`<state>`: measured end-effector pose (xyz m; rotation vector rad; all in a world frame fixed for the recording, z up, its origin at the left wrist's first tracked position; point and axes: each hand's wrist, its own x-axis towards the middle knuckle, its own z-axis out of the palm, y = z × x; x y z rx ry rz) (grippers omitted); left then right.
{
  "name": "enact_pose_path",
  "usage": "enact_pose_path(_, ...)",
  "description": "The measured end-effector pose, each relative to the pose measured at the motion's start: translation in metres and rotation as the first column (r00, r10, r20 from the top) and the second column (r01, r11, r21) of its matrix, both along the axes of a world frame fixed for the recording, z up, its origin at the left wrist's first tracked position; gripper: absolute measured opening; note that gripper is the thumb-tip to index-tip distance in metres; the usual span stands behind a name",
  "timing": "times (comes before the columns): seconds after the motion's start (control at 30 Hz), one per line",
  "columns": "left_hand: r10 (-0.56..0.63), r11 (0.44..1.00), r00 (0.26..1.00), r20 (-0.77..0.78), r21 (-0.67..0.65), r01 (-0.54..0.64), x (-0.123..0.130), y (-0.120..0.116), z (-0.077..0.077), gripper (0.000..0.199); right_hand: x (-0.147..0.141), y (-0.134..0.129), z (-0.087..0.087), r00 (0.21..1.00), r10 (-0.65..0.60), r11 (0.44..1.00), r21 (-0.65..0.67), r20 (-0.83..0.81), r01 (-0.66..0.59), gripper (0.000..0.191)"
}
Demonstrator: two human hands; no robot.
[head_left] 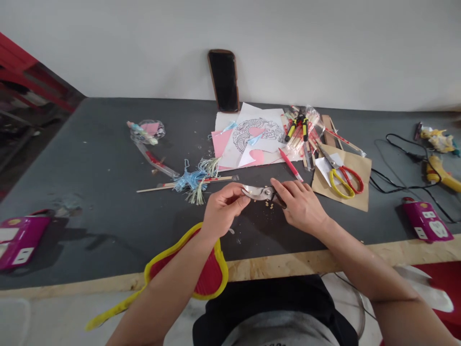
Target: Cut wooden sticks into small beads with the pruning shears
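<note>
My right hand [302, 204] is wrapped around the handles of a pair of pruning shears [260, 192], whose metal blades point left. At the blade tips, my left hand [225, 206] is closed in a pinch; what lies between its fingers is too small to make out. Small pale chips [267, 203] are scattered on the table below the shears. Under my left forearm lies a red, fan-shaped piece with a yellow fuzzy border [222, 269] and handle, jutting over the front edge. Blue and pale tassels [192, 180] lie on thin sticks beyond my left hand.
Scissors [342, 175] rest on brown paper at the right, near a red marker [291, 164]. Behind are a dragon drawing [248, 129], wrapped chopsticks, yellow-black pliers [297, 126] and a leaning phone [224, 81]. A yellow glue gun [442, 174] and black cord lie far right.
</note>
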<state>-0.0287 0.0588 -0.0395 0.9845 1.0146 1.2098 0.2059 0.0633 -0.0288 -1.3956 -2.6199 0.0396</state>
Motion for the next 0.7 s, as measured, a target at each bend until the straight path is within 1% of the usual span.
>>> enact_pose_path(0.1,-0.054,0.998,0.991,0.12,-0.038,0.059,0.001,0.0,0.006,0.026,0.0,0.0,0.001,0.999,0.027,1.0,-0.011,0.017,-0.026,0.062)
enact_pose_path(0.2,-0.121,0.983,0.956,0.266,-0.101,0.152,0.002,0.001,0.011,0.03,0.001,-0.001,0.001,0.999,0.043,0.999,0.002,0.009,-0.043,0.061)
enact_pose_path(0.3,-0.169,0.963,0.931,0.322,-0.146,0.226,0.001,0.001,0.014,0.03,0.003,0.0,0.001,0.999,0.048,0.999,0.009,-0.021,-0.048,0.058)
enact_pose_path(0.43,-0.169,0.957,0.934,0.315,-0.175,0.232,0.002,0.001,0.012,0.032,0.005,-0.001,-0.001,0.995,0.054,0.998,-0.015,-0.079,-0.055,0.054)
enact_pose_path(0.57,-0.14,0.962,0.961,0.24,-0.199,0.19,0.003,0.001,0.011,0.031,0.004,-0.003,-0.003,0.995,0.051,0.998,-0.021,-0.084,-0.053,0.054)
enact_pose_path(0.63,-0.125,0.969,0.973,0.195,-0.187,0.162,0.003,0.001,0.012,0.031,0.003,-0.004,-0.002,0.995,0.047,0.998,-0.035,-0.088,-0.05,0.053)
enact_pose_path(0.7,-0.108,0.981,0.981,0.162,-0.141,0.132,0.002,0.001,0.014,0.03,0.002,-0.005,-0.001,0.993,0.05,0.996,-0.062,-0.11,-0.058,0.052)
